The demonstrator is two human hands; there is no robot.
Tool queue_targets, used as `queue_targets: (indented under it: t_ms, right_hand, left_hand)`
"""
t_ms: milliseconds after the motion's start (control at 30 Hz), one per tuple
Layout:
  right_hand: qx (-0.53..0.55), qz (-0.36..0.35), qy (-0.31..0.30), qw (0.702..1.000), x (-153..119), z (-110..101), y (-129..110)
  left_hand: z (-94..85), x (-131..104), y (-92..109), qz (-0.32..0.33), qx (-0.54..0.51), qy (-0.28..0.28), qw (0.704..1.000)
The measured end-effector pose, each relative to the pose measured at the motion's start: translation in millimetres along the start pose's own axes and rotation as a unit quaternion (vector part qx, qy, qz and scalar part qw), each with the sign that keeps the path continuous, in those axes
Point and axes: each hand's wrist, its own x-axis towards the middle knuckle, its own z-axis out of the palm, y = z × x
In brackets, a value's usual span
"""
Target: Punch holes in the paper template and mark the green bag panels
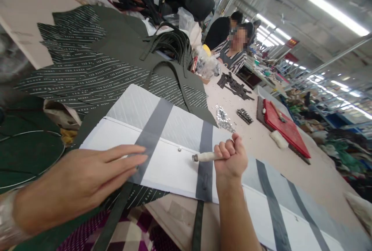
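Note:
A pale white-and-grey bag panel [171, 169] lies in front of me, crossed by two dark grey strips [155, 125]. My left hand [95, 171] rests at the panel's left part, fingers stretched out over one strip. In my right hand [232, 160] is a short rod-shaped tool [207, 156], wrapped in white with a metal tip; its exact kind is unclear. The fist is closed around it, and the tip points left, above the panel. Left of that tip, a small round metal stud [179, 149] sits on the panel. Dark straps [197, 220] hang from its lower edge.
Dark printed fabric pieces [95, 68] and looped straps [174, 43] are piled beyond. Small silver parts [223, 118], dark metal pieces [244, 116] and a red board [286, 128] lie farther right. Another pale panel [258, 212] extends right. Other people [229, 41] are at the far side.

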Motion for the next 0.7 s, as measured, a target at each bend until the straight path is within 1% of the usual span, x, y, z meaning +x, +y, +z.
queue_targets:
  t_ms: [33,67,133,167,233,333,467,567,700]
  right_hand:
    - [0.017,0.007,0.011,1.000,3,0,2]
    - [0.027,0.011,0.018,0.999,6,0,5]
    - [0.032,0.013,0.021,0.999,10,-2,11]
    - [0.030,0.013,0.020,0.999,12,-3,15]
    - [0.026,0.015,0.021,0.999,14,-5,22]
    - [0.021,0.020,0.023,0.999,16,-8,35]
    - [0.011,0.029,0.023,0.999,18,-10,48]
    - [0.009,0.032,0.025,0.999,18,-11,52]
    - [0.010,0.028,0.030,0.999,18,-10,53]
  left_hand:
    - [6.9,19,4,0.050,0.017,-0.044,0.998]
    - [14.7,38,8,0.101,0.030,-0.063,0.992]
    - [30.5,69,16,0.158,0.055,-0.085,0.982]
    - [37.4,79,19,0.170,0.063,-0.094,0.979]
    - [48.0,91,22,0.173,0.071,-0.116,0.975]
    - [56.3,91,22,0.163,0.064,-0.125,0.977]
    - [59.6,86,21,0.140,0.035,-0.130,0.981]
    - [59.7,86,21,0.134,0.029,-0.137,0.981]
    - [59.0,87,21,0.145,0.041,-0.148,0.977]
